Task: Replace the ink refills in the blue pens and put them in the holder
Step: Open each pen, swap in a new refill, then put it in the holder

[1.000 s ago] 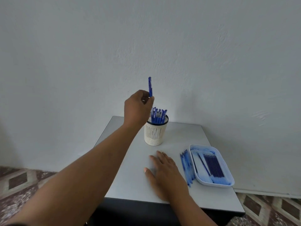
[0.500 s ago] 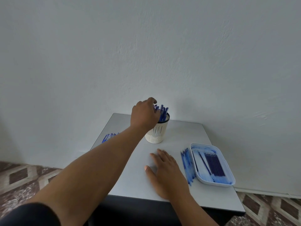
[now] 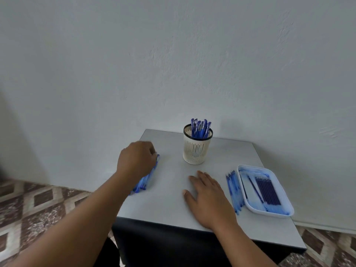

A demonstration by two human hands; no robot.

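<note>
A: Where were the pens that needed new ink?

B: In a loose pile of translucent blue plastic pens (image 3: 146, 180) at about nine o'clock on the grey square table (image 3: 171, 189), near its left edge. The left hand (image 3: 135, 162) was over the far end of that pile, knuckles up, fingers curled down onto it. Whether they had pinched one pen I could not tell; the fingertips were hidden.

A: And the right hand (image 3: 209, 197)?

B: Flat on the table at six o'clock, fingers straight and slightly spread, holding nothing.

A: How would a pen handle?

B: Light, stiff and smooth, I judged, so apt to roll or slip. A pinch at mid-barrel would lift one clear of its neighbours without dragging them.

A: Where did the finished ones go?

B: The cream slotted plastic holder with a black rim (image 3: 196, 149) stood at twelve o'clock, with blue pens in the holder (image 3: 200, 128) standing upright.

A: Refills?

B: At three o'clock, thin dark blue refills (image 3: 267, 189) lay in a white ink-stained plastic tray (image 3: 269, 213), with a row of pale blue tubes (image 3: 235, 191) on the table, just beside its left rim. Thin and bendable, I judged; best held near one end.
</note>
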